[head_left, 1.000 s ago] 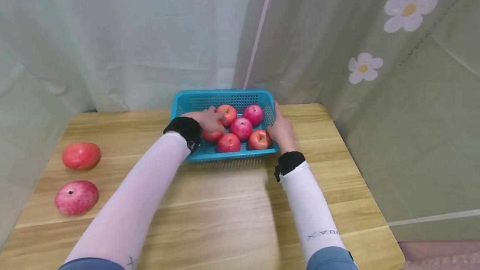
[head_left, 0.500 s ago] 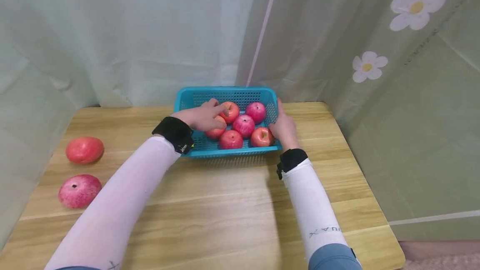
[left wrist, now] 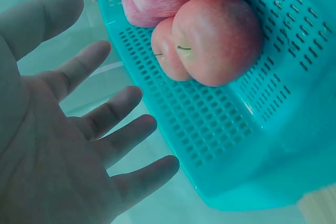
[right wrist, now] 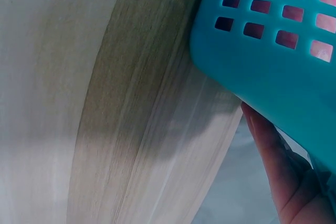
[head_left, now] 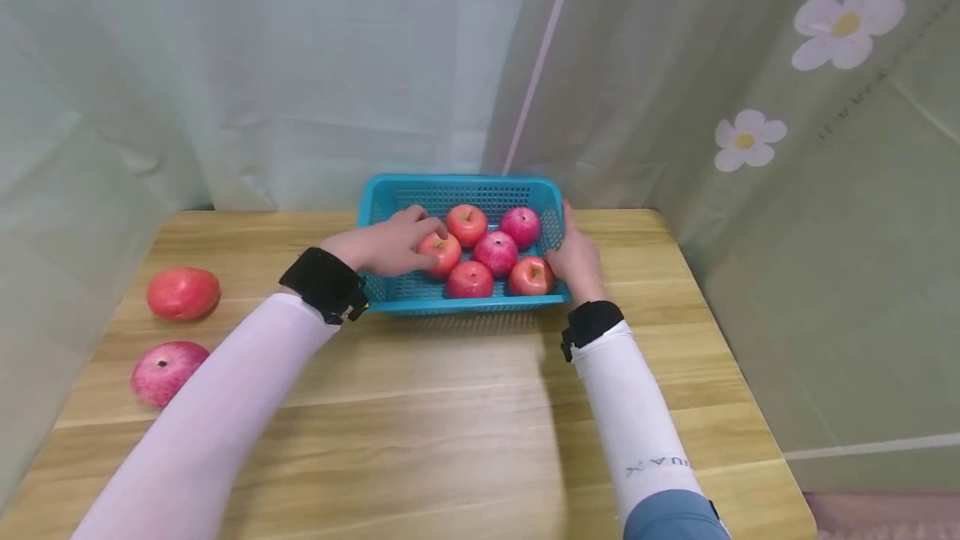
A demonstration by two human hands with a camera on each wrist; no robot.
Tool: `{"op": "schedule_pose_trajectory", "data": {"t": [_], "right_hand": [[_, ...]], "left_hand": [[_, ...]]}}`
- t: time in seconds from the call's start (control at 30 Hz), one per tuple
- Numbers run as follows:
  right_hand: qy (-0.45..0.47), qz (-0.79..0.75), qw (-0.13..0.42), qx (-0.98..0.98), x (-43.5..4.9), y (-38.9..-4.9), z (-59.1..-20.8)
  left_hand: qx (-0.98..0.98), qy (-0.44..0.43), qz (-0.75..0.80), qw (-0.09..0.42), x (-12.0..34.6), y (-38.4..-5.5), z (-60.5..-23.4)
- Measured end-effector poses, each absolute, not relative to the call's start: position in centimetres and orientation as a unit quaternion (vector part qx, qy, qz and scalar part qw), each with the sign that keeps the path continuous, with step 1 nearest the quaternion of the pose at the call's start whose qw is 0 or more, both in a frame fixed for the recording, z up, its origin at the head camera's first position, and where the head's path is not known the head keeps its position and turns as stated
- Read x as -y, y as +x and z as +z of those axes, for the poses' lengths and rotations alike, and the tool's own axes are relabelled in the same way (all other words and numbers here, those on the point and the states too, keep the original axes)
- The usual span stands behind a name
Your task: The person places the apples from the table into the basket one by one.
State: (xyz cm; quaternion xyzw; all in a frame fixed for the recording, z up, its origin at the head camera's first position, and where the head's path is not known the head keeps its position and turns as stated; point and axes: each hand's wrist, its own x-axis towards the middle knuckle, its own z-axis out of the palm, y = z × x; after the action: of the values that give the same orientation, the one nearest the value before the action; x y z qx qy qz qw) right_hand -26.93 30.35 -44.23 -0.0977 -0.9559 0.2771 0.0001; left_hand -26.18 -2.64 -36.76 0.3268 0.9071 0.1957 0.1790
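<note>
A blue plastic basket (head_left: 465, 307) with perforated walls holds several red and pinkish apples. My left hand (head_left: 393, 242) is over its left part, fingers spread and nothing in the palm. Close to those fingertips in the head view lies an orange-red apple (head_left: 448, 253). The left wrist view shows the same hand with a gap between its fingers and the apples (left wrist: 218, 40). At the basket's right end my right hand (head_left: 577, 261) grips the side, thumb by the rim and fingers along the outer wall. Its fingers (right wrist: 273, 156) partly hide behind the basket in the right wrist view.
Two more fruits rest on the wooden table (head_left: 435, 423) at the left: a smooth red one (head_left: 183, 293) and a streaked pink apple (head_left: 165, 369), partly covered by the left sleeve. A pale curtain (head_left: 337, 65) hangs right behind the basket.
My left hand has drawn back up and left from the apple in the basket's left part, which now shows more fully. The right hand stays on the basket's end. The head view has shifted slightly.
</note>
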Motion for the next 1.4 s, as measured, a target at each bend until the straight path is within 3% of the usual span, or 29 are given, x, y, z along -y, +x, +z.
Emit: {"op": "schedule_pose_trajectory", "data": {"t": [0.43,0.77,1.2,1.4], "right_hand": [[-0.100,0.280,-0.004,0.955,-31.0,-26.6,-44.2],[-0.103,0.287,-0.004,0.952,-31.2,-26.5,-44.2],[-0.108,0.289,-0.011,0.951,-31.0,-27.0,-44.4],[-0.100,0.282,-0.001,0.954,-31.3,-27.0,-44.4]], "left_hand": [[-0.900,0.356,0.230,0.108,3.5,-22.7,-37.8],[-0.887,0.369,0.275,0.038,7.1,-18.4,-40.0],[-0.918,0.277,0.284,0.009,15.0,-12.7,-42.9],[-0.924,0.231,0.296,-0.076,19.4,-10.7,-44.5]]}}
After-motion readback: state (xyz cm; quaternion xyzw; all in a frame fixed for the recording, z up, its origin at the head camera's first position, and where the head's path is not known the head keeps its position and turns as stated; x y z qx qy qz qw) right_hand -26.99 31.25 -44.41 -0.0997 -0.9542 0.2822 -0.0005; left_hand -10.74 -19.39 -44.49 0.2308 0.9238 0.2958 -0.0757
